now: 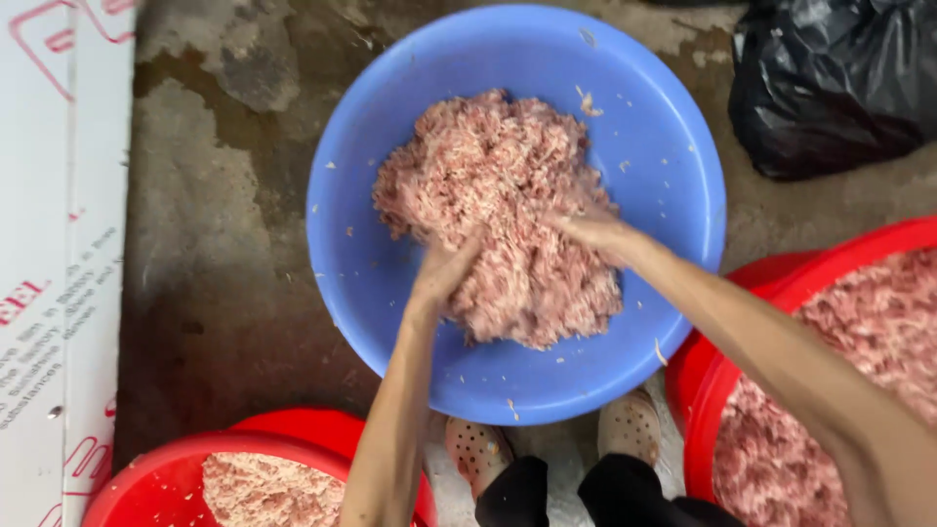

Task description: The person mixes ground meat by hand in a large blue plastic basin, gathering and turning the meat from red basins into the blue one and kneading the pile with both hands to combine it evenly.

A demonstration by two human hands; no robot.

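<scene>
Two hands deep in one blue basin (390, 322) of minced meat (508, 195) on the floor.
My left hand (444, 268) and right hand (595, 229) press, fingers spread, into the near side of the pink heap between them.

This looks like a simple food preparation area, maybe the back of a small meat shop or a market kitchen. The work is done low on a rough, stained concrete floor (224, 244), which is wet in places. Large plastic basins stand directly on it: a blue basin (673, 146) and red basins (712, 390) full of minced meat (498, 205). A black plastic bag (830, 88) and a white printed carton (59, 273) lie at the sides.
</scene>
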